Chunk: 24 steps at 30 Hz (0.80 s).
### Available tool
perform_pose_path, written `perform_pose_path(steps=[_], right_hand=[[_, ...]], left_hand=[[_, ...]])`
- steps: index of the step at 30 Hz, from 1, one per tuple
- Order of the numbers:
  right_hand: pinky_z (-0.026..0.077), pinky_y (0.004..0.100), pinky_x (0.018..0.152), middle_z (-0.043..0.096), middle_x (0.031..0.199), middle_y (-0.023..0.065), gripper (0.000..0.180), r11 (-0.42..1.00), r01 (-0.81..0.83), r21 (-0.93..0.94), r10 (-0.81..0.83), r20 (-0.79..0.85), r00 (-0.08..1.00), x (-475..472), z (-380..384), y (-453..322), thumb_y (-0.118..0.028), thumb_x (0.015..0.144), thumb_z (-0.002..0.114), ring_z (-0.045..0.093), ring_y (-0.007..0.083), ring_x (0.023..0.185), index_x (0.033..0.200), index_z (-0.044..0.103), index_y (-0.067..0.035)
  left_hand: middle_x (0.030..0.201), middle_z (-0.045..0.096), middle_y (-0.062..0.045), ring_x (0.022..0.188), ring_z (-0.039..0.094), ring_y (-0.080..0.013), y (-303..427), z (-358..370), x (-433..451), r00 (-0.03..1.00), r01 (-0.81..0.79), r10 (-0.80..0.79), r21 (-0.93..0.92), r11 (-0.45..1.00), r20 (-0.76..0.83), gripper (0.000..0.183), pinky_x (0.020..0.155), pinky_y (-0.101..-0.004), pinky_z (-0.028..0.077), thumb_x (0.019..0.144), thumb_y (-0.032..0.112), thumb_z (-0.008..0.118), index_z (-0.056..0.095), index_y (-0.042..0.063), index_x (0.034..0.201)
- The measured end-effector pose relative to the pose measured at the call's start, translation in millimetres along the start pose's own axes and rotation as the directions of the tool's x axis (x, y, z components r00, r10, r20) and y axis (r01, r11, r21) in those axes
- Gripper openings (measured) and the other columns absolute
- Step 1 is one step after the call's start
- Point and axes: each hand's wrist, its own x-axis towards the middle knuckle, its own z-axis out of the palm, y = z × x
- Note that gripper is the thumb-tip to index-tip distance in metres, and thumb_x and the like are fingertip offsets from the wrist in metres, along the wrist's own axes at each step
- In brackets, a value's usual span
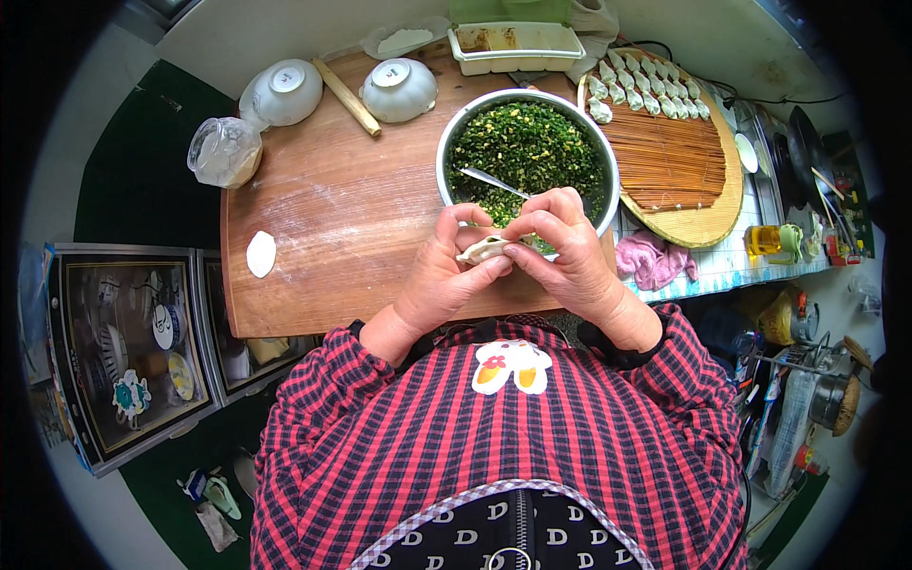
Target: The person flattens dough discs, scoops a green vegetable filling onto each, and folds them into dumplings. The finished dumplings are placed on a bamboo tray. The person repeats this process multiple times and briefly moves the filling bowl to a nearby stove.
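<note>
A partly pinched dumpling (484, 249) is held between the fingertips of both hands, above the table's near edge. My left hand (449, 267) grips its left end, with the thumb along the near side. At the other end, my right hand (563, 239) pinches the dough edge between thumb and forefinger. Just beyond stands a steel bowl (443, 160) of chopped green filling (527, 139) with yellow bits. A metal utensil (495, 182) leans in the filling, its lower part hidden by my right hand. One flat dough wrapper (261, 254) lies at the left of the wooden board (335, 235).
Rows of folded dumplings (645, 85) sit on the far part of a round woven tray (670, 164) at right. A rolling pin (347, 97) lies between upturned bowls (288, 82). A flour jar (224, 153) stands far left; a pink cloth (654, 260) and oil bottle (766, 241) are right.
</note>
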Motion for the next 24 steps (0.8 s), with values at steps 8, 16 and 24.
perform_pose_path(steps=[8,16,24], right_hand=[[0.049,0.0351,0.073,0.06,0.09,0.0064,0.017,1.0,-0.001,0.005,0.001,-0.079,0.997,0.9,-3.3,-6.1,-0.004,0.077,0.078,0.059,0.0251,0.088,0.085,0.063,-0.007],[0.05,0.0347,0.073,0.062,0.092,0.0066,0.02,0.997,0.032,-0.067,-0.042,-0.161,0.986,1.0,-2.1,-2.3,-0.005,0.077,0.078,0.06,0.0249,0.087,0.096,0.07,-0.008],[0.05,0.0357,0.076,0.062,0.091,0.0068,0.017,0.999,-0.017,-0.032,0.013,-0.118,0.993,-0.5,0.8,-5.6,-0.004,0.077,0.077,0.059,0.0255,0.089,0.091,0.068,-0.007]], left_hand=[[0.119,0.064,-0.005,0.107,0.063,-0.0138,1.2,3.3,0.0,0.999,0.022,-0.023,-0.052,0.998,-0.034,0.039,0.089,-0.0274,0.055,0.095,0.001,0.065,0.054,0.006,0.132],[0.119,0.065,-0.005,0.108,0.064,-0.0149,-8.3,2.5,-0.9,0.994,-0.042,0.029,-0.12,0.992,-0.107,0.034,0.088,-0.028,0.055,0.097,0.004,0.064,0.058,0.006,0.13],[0.117,0.065,-0.006,0.106,0.064,-0.0148,-6.1,7.2,-1.6,0.993,-0.059,0.049,-0.09,0.994,-0.108,0.034,0.088,-0.027,0.055,0.096,0.001,0.064,0.058,0.005,0.13]])
